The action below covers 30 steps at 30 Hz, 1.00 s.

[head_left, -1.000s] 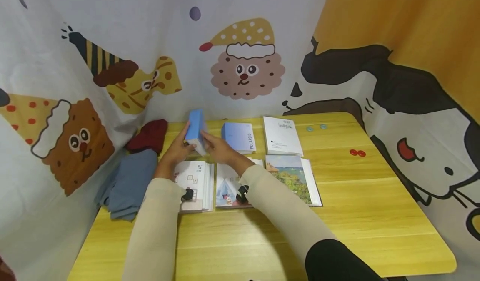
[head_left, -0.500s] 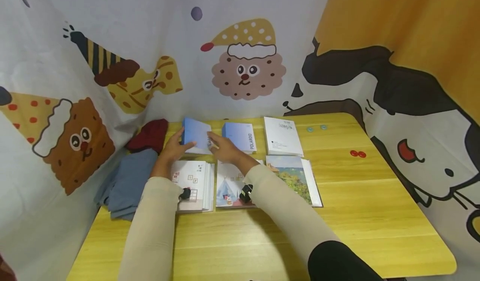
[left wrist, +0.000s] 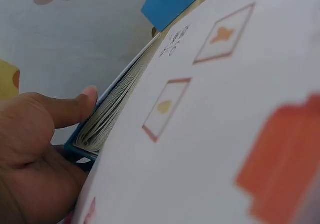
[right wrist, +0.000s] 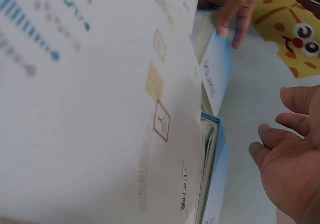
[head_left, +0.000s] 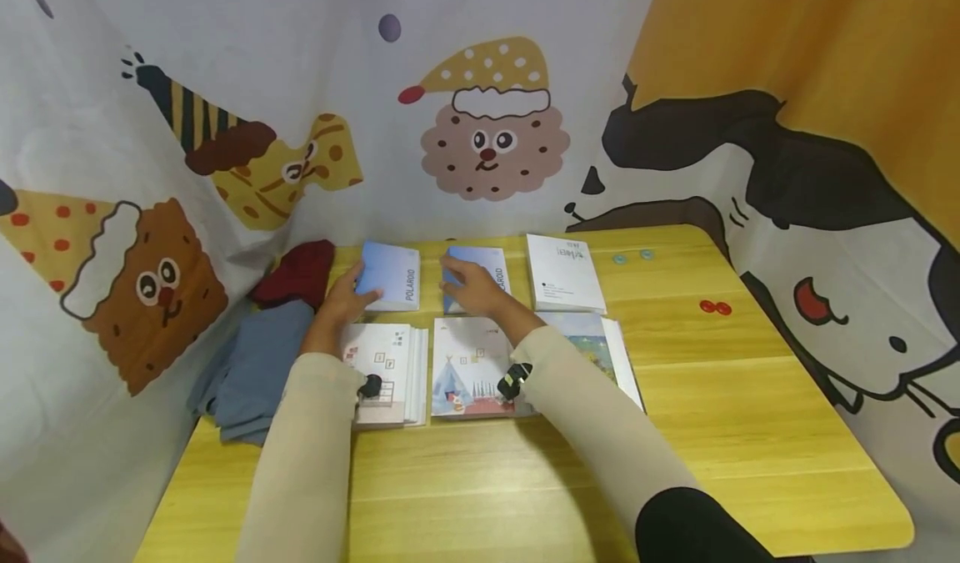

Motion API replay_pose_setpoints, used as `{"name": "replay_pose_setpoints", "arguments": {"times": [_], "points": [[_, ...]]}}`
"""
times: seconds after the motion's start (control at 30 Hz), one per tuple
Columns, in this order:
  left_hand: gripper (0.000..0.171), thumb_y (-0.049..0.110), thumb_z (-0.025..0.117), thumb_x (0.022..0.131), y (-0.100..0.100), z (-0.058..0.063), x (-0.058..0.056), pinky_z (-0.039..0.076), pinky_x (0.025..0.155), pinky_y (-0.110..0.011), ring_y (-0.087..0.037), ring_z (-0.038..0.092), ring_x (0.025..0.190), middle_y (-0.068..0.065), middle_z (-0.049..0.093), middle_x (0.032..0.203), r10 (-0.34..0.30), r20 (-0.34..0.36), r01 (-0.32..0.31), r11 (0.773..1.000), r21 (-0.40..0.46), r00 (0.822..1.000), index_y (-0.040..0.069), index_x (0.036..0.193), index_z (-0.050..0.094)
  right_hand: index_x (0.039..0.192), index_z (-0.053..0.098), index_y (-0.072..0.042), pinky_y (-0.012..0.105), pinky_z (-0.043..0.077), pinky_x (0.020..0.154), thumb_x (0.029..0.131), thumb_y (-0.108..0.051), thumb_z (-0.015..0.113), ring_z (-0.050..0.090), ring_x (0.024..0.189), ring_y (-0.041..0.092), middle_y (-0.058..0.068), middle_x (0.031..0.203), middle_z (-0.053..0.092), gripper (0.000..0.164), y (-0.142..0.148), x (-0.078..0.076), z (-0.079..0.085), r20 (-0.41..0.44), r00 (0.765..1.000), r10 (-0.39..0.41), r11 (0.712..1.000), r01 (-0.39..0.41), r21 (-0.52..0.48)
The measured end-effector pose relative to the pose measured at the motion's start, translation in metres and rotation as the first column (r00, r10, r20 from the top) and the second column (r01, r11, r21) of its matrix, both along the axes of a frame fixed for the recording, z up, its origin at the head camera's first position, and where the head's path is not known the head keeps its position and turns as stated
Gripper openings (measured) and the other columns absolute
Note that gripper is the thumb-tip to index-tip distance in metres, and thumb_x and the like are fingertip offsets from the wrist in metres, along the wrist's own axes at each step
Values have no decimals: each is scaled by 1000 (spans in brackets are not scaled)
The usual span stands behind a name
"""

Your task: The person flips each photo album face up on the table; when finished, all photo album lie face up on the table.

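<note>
In the head view, my left hand (head_left: 339,298) is at the left side of a blue-and-white POLAROID album (head_left: 397,278), its thumb over the cover. The left wrist view shows the thumb on the album's edge (left wrist: 107,111) and the other fingers curled below, partly hidden. My right hand (head_left: 474,286) is over a second blue POLAROID album (head_left: 486,256), covering part of it. Seen from the right wrist, that hand (right wrist: 295,156) is apart from the albums with loosely bent fingers and nothing in them.
Nearer lie a white illustrated book (head_left: 378,379), a tent-picture book (head_left: 468,379) and a landscape-cover book (head_left: 600,350). A white book (head_left: 564,275) lies back right. Folded grey-blue cloth (head_left: 258,371) and a dark red cloth (head_left: 300,273) sit left; red round pieces (head_left: 716,307) lie right.
The left POLAROID album has gone from standing on edge between both hands to lying cover-up on the table. My right hand has let go and moved right, over the second album.
</note>
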<state>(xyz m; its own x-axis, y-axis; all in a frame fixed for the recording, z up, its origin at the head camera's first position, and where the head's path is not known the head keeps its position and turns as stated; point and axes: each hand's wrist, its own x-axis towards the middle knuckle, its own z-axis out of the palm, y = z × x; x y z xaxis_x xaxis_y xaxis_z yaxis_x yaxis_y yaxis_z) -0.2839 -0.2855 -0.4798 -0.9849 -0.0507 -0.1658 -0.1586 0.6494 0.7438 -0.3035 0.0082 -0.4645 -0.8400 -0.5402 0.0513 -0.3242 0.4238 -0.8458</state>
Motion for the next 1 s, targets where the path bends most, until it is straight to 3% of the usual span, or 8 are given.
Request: {"name": "replay_pose_setpoints", "arguments": {"times": [0.33, 0.67, 0.77, 0.93, 1.0], "points": [[76, 24, 56, 115, -3, -6, -3, 8, 139, -62, -43, 7, 172, -13, 8, 186, -4, 28, 5, 1000, -28, 1000, 21, 178, 13, 171, 38, -12, 43, 30, 136, 113, -19, 59, 35, 166, 33, 11, 182, 25, 62, 18, -1, -6, -26, 999, -24, 999, 23, -44], [87, 31, 61, 112, 2, -4, 0, 11, 139, -60, -47, 10, 170, -26, 10, 183, -48, 10, 49, 989, -137, 999, 7, 176, 7, 172, 35, -11, 46, 27, 137, 113, -24, 61, 31, 167, 35, 17, 182, 25, 66, 35, 1, -6, -41, 999, -31, 999, 30, -40], [92, 39, 61, 110, 6, 1, 5, 11, 138, -65, -50, 9, 169, -29, 9, 182, -78, -4, 75, 976, -204, 997, 5, 176, 7, 173, 33, -15, 48, 26, 137, 112, -29, 62, 31, 168, 36, 12, 183, 24, 68, 44, 3, -4, -33, 999, -41, 999, 41, 0], [105, 65, 61, 103, 16, 14, 18, 7, 128, -85, -58, 6, 167, -28, 3, 183, -97, 42, 106, 936, -336, 994, 16, 178, 6, 175, 28, -20, 55, 25, 137, 113, -38, 61, 26, 169, 38, 8, 185, 19, 73, 60, 7, 0, -5, 998, -63, 996, 63, 56], [112, 82, 55, 97, 14, 2, 17, 6, 123, -90, -61, 5, 166, -25, 1, 184, -93, 27, 97, 927, -362, 995, 25, 178, 4, 176, 27, -21, 60, 23, 137, 112, -41, 61, 23, 170, 38, 7, 186, 16, 75, 68, 11, 3, 3, 997, -73, 995, 73, 67]]}}
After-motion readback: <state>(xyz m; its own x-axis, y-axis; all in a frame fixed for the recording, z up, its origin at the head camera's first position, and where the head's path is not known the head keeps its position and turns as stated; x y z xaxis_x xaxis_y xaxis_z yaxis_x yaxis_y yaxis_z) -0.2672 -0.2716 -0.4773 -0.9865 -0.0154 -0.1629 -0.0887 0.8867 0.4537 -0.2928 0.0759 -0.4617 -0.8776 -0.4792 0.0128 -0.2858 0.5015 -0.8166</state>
